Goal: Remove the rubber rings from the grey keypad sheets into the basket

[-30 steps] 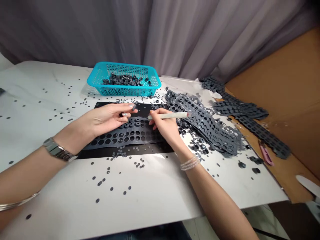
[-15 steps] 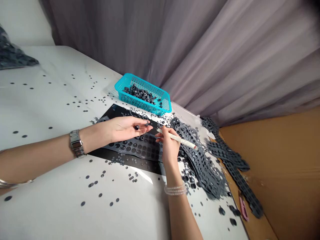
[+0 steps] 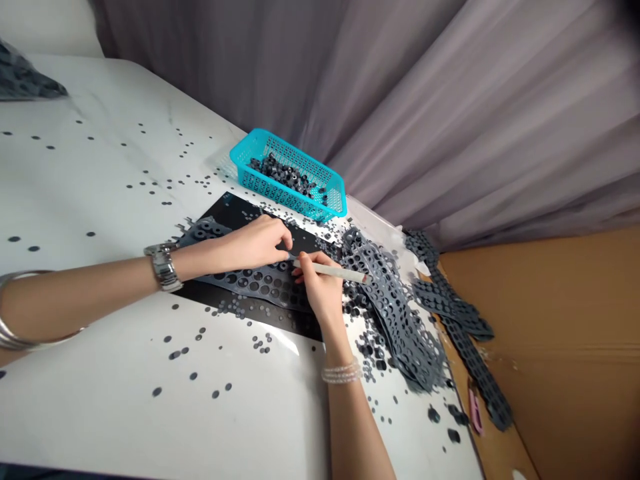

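My right hand grips a white, pen-like stick with a reddish end, slanting over the black sheet. Close to its fingers is my left hand, palm down with the fingers curled in and the thumb at the strip. What those fingers hold, if anything, is hidden. Beneath both hands lies a dark grey rubbery strip with rows of round holes and discs. It rests on a flat black sheet, partly covered by my hands.
Behind the sheet stands a turquoise basket with small black parts inside. A heap of perforated strips lies to the right. Small dark discs are scattered over the white table. A pink-handled tool lies at the right edge.
My left hand has turned from palm up, with small black pieces at its fingers, to palm down with curled fingers. My right hand has shifted left with the stick.
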Motion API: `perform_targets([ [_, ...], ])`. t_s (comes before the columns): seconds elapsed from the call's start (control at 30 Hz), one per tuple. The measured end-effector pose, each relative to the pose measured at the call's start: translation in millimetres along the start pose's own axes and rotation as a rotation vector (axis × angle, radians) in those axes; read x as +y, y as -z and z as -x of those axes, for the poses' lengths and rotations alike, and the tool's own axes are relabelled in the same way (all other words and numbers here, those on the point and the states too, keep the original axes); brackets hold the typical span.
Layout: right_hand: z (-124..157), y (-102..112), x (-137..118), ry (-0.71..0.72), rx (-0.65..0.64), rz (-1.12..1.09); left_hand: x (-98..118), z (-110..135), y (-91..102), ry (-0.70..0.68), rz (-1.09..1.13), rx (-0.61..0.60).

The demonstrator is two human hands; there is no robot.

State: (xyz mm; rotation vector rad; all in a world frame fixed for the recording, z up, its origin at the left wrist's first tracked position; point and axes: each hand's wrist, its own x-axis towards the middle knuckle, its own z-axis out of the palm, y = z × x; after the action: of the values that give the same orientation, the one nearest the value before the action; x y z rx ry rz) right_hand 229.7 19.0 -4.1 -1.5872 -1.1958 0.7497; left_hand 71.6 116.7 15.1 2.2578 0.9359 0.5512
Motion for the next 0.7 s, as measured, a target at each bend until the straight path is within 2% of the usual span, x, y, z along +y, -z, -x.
perform_targets([
  [0.07, 0, -1, 1, 0.013, -0.003, 0.018, -4, -1, -6.8, -0.074, -0.128, -0.005],
  [0.2, -1, -2, 2, 0.049, -0.003, 0.061, -4, 0, -13.7, -0.099, -0.184, -0.031],
  [0.4, 1, -3, 2, 0.038, 0.003, 0.05, 8, 2, -9.6, -0.078, -0.023, -0.009],
  [0.57, 2, -3, -1, 0.049, 0.002, 0.057, 8, 3, -10.5, -0.045, 0.174, 0.022],
  [0.7, 4, -5, -6, 0.131, 0.03, 0.177, 10, 3, -10.3, -0.1, 0.099, -0.027],
])
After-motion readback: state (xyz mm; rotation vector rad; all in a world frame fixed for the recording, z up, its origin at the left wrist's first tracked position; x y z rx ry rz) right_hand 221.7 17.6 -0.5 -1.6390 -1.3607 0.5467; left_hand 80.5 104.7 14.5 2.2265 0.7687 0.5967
